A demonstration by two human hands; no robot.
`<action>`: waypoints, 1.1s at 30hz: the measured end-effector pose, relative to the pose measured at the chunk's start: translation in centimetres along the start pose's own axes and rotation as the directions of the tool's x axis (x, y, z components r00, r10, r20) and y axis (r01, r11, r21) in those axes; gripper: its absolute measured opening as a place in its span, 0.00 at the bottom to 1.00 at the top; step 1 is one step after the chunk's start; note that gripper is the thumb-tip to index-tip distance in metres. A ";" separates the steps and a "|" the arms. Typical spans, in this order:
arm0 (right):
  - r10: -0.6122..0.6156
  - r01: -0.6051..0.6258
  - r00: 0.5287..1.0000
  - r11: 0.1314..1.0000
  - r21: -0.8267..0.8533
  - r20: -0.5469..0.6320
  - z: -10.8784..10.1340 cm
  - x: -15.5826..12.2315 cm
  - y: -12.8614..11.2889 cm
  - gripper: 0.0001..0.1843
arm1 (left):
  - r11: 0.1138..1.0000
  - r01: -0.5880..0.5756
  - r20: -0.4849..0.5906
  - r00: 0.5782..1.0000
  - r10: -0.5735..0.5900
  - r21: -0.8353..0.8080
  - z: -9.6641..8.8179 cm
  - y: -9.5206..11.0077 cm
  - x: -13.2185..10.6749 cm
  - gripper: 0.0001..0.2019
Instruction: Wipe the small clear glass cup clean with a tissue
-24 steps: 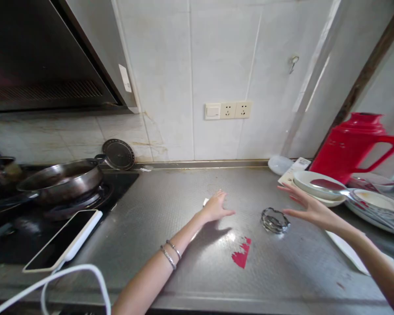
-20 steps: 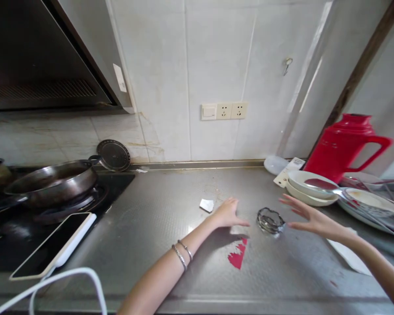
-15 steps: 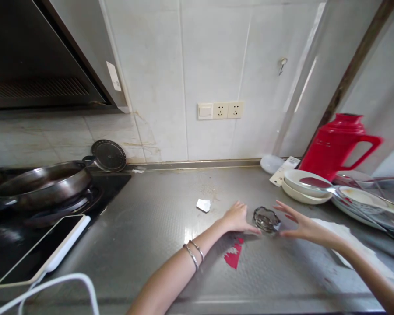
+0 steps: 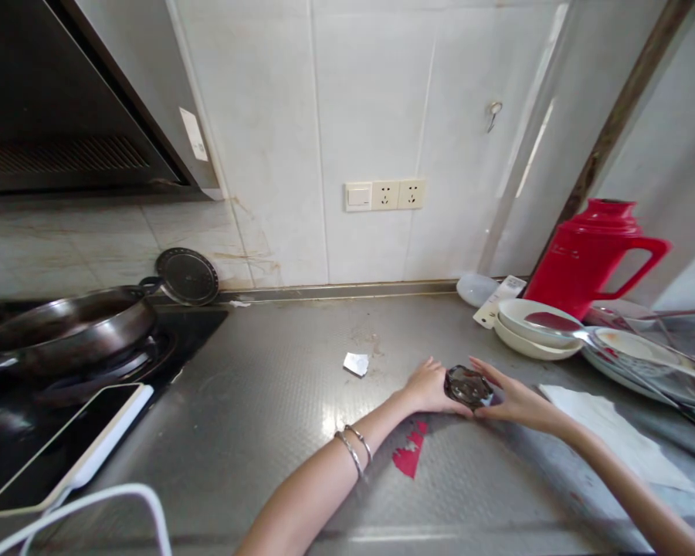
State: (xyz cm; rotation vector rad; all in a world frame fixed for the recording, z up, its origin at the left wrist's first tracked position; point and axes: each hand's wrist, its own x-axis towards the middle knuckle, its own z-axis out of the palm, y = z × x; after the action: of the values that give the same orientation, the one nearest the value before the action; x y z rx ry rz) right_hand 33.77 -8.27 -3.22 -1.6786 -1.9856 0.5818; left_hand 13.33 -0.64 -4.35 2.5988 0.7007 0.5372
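Observation:
A small, dark, shiny round glass dish [image 4: 469, 387] with an uneven rim, which looks like an ashtray, is on the steel counter. My left hand [image 4: 432, 388] wraps its left side, the thumb stretched along the near edge. From the right, my right hand [image 4: 506, 397] curves around the same dish, fingers at the far rim and thumb at the near side. The two thumbs almost meet in front of it. Two bracelets circle my left wrist. Torn red paper [image 4: 411, 450] lies just below my left hand.
White paper [image 4: 614, 432] lies under and beyond my right forearm. Stacked bowls [image 4: 538, 340], plates and a red thermos jug [image 4: 595, 255] stand at the right. A white scrap [image 4: 356, 364] lies mid-counter. At left are a pan [image 4: 81, 332] on the stove and a phone [image 4: 63, 455] with its cable.
Both hands have closed in on the glass dish from either side. Before, they were spread apart with gaps around it. The view has shifted slightly.

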 end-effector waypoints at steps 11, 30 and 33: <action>-0.051 0.053 0.998 0.997 0.059 -0.037 0.5 1.6 -3.4 0.56 | 0.992 -0.014 -0.065 0.998 0.005 -0.126 -4.4 -0.1 -2.1 0.34; -0.473 0.461 0.881 0.856 0.236 -0.005 15.7 14.9 -27.2 0.61 | 0.811 0.560 -0.098 0.809 -0.579 -0.167 -23.4 -9.9 -24.4 0.47; -0.504 0.480 0.863 0.834 0.271 0.024 18.3 15.6 -29.8 0.62 | 0.764 0.630 -0.102 0.758 -0.644 -0.141 -24.4 -11.3 -27.8 0.47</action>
State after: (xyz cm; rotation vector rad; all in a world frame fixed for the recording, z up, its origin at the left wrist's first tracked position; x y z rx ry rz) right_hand -2.84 1.99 1.21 -0.9407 -2.1866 0.6929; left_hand -24.43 -0.11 3.98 2.0417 1.4893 0.5157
